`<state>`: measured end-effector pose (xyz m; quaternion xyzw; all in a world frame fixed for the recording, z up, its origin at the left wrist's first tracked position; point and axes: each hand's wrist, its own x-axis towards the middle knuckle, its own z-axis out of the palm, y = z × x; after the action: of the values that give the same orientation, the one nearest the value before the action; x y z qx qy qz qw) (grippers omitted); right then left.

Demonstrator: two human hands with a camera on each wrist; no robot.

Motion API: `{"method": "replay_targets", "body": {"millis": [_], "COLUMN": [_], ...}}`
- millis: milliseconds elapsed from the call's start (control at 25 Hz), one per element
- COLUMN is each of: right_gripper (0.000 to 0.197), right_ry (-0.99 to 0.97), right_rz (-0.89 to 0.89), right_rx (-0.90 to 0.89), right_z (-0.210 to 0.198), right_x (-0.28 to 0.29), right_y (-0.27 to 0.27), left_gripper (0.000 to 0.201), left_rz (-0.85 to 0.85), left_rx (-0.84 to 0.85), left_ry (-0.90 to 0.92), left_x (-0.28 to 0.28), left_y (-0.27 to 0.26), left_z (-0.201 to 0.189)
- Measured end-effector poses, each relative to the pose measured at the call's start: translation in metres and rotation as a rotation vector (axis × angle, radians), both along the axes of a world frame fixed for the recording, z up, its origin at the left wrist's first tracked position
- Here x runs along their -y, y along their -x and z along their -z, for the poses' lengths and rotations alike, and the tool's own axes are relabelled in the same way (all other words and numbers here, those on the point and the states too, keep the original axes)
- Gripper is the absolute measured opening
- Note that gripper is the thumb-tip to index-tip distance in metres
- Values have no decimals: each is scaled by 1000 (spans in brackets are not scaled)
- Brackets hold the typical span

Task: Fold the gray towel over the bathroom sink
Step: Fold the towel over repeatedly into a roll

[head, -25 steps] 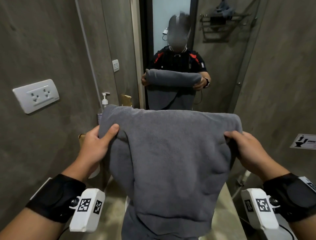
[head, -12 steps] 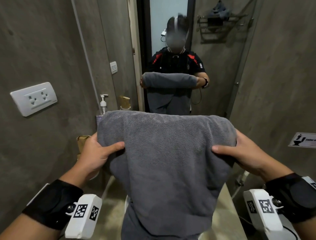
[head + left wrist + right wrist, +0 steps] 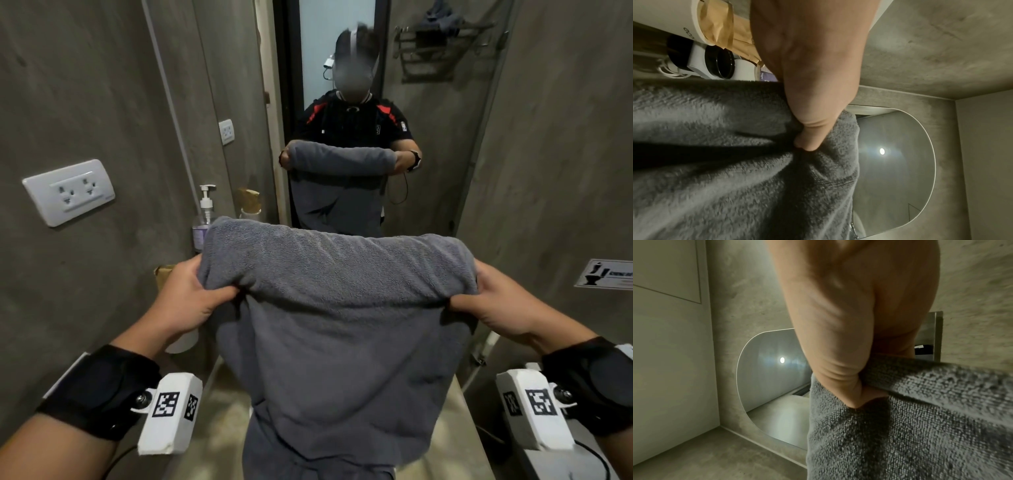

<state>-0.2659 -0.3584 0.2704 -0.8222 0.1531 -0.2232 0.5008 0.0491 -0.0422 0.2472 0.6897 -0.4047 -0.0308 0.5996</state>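
The left hand [image 3: 186, 301] and right hand [image 3: 496, 303] pinch the gray towel [image 3: 337, 318] at its folded top (fingers curled tight), and it hangs down.

The gray towel [image 3: 337, 308] is thick terry cloth, doubled over at the top into a rounded fold that runs left to right. It is held up in the air above the sink counter [image 3: 219, 407], its upper corners bunched, its layers hanging down toward the near edge.
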Motion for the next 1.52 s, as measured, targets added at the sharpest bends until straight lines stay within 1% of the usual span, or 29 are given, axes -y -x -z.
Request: {"method": "replay_targets", "body": {"millis": [80,160,240,280,320,440,520,600,680,720,760,880,920,1000,1040,1160,1240,1320,1400,1520], "right_gripper": [60,42,28,23,19,17,18,27,41,45,42,20,18,25,29,37,54,67,70,67], "right_ry": [-36,-73,-124,-163,-198,-255,-290,-272,-186,-156,-151,-220,-219,-198,-207,-273,-197,-91,-39,-28], "right_rz": [58,136,203,226,250,329,324,335,355,347,325,304,325,357,349,222,138,142,123,68], "right_rx": [3,17,38,55,74,141,203,254,264,263,276,371,394,413,409,310,193,125,115,66], "right_z": [-4,-6,-4,-3,0,6,8,7,2,-1,-4,-19,-24,-33,-35,-32,-23,-16,-12,-8], "right_x": [1,1,1,1,1,7,7,7,9,10,11,9,7,4,3,3,5,6,7,8], "right_y": [3,4,4,3,3,-1,-4,-5,-4,-4,-5,-6,-5,-3,-3,2,6,8,7,5], "left_gripper": [53,38,25,22,27,44,54,61,67,69,69,71,73,75,72,58,53,45,35,23], "left_rz": [32,46,16,-6,-18,-30,-29,-21,20,48,79,151,152,110,78,-12,-40,-56,-75,-118], "left_rx": [-34,-91,-110,-124,-167,-357,-411,-457,-480,-470,-449,-377,-350,-279,-248,-196,-194,-154,-92,0], "left_ry": [32,59,69,81,114,237,257,257,259,257,260,253,243,208,188,163,130,65,11,-23], "left_x": [0,0,1,2,3,6,8,7,5,4,3,3,5,10,12,16,17,16,13,7], "left_y": [1,2,6,8,11,16,19,18,16,15,16,18,20,25,28,36,37,37,35,26], "left_z": [1,3,2,1,0,-4,-8,-14,-21,-25,-29,-37,-38,-36,-34,-20,-13,-11,-13,-17]}}
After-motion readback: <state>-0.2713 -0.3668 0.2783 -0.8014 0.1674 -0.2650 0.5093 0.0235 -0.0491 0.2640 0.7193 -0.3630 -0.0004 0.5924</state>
